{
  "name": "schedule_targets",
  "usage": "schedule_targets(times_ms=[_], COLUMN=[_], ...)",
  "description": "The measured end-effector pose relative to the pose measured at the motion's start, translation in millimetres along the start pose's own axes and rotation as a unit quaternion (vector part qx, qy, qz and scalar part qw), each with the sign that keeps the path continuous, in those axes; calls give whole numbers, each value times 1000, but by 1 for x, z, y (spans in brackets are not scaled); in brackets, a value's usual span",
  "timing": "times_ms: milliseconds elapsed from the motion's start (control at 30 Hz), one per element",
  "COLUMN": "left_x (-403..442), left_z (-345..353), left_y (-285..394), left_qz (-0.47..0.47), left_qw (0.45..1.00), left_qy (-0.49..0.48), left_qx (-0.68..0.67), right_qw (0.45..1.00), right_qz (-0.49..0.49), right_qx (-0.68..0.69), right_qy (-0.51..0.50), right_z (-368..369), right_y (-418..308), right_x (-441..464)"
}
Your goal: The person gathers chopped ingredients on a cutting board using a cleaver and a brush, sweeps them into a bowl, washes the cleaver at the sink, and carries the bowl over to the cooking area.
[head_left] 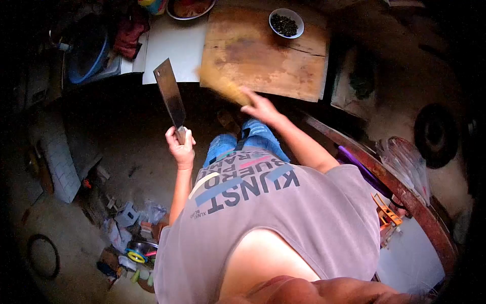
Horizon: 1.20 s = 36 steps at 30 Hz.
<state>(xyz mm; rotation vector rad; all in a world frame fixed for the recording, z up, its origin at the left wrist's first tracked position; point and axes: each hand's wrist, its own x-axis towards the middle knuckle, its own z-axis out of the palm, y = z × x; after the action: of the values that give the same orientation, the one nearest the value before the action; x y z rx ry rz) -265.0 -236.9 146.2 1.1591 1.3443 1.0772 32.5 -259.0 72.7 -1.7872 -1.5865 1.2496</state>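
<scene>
My left hand (180,148) is closed around the handle of a cleaver (169,93), its broad dark blade pointing up and away from me. My right hand (260,108) is at the near edge of a wooden cutting board (253,66). Its fingers are on a yellow, elongated thing (223,86), smeared by motion, so I cannot tell its kind. On the far part of the board stands a white bowl (286,23) with dark green chopped bits in it.
A white surface (173,43) lies left of the board, with a basin (190,7) at its far end. Further left are a dark red cloth (131,34) and a blue-rimmed tub (88,61). Clutter (134,223) covers the floor at lower left. An orange-handled tool (387,210) lies at right.
</scene>
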Motion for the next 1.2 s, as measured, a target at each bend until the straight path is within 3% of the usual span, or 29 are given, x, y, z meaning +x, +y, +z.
schedule_targets(times_ms=[33,100,167,200,233,267,333,367,433,467,500,533,567,633,667,700,767,833,867,900,967,1033,1067,1100,1133,1200], left_x=[-2,-9,-14,-17,-19,-22,-26,-28,-31,-38,-41,-44,-45,-49,-49,-50,-52,-51,-51,-51,-50,-48,-49,-49,-50,-53], left_z=[-4,-7,-12,-14,-15,-18,-21,-23,-24,-27,-30,-34,-35,-39,-40,-40,-37,-37,-37,-38,-40,-43,-44,-47,-50,-57], left_y=[-3,-5,-3,-4,-6,-6,-7,-6,-3,-1,0,0,-3,-9,-12,-13,-13,-11,-9,-8,-2,0,3,6,8,5], left_qz=[-2,-4,-10,-8,-8,-8,-12,-18,-13,-20,-29,-29,-27,-36,-44,-41,-65,-65,-69,-72,-73,-73,-74,-80,-86,-98], left_qw=[1000,1000,999,999,999,999,999,999,999,999,999,999,998,997,996,996,993,994,993,993,993,992,992,990,989,987], left_qy=[-5,-2,3,2,0,-2,-8,-13,-9,-6,-7,-9,-12,-19,-29,-25,-26,-23,-26,-31,-26,-6,0,9,16,29], left_qx=[-7,-19,-32,-33,-39,-43,-39,-32,-41,-44,-28,-37,-49,-65,-77,-78,-96,-88,-90,-92,-85,-104,-104,-113,-122,-126], right_qw=[995,975,945,922,916,939,967,928,944,975,986,990,998,972,965,966,923,919,982,993,962,991,990,991,973,940], right_qz=[79,112,172,312,350,240,123,0,-15,-104,-17,20,20,220,33,121,247,341,171,-8,73,-128,-99,91,47,130], right_qx=[-47,-65,-82,-1,103,-224,4,-46,11,57,78,105,55,59,-114,-68,-97,117,1,-115,19,28,18,40,129,97], right_qy=[31,182,265,228,163,-101,-225,-371,-330,-190,-147,-93,22,50,235,219,278,157,83,7,-261,-21,95,89,186,300], right_z=[-24,-46,-52,-42,-12,25,80,79,77,76,52,31,18,-22,-11,-27,-22,7,32,57,22,63,58,30,34,16], right_y=[14,65,88,86,78,80,-4,-56,-82,-57,-55,-38,-12,14,79,67,73,58,52,43,-86,-23,-13,-30,14,46], right_x=[-8,-15,-17,-5,1,19,3,-2,-12,-14,-16,-16,-19,-24,-19,-22,-5,17,19,15,-8,7,11,7,23,33])
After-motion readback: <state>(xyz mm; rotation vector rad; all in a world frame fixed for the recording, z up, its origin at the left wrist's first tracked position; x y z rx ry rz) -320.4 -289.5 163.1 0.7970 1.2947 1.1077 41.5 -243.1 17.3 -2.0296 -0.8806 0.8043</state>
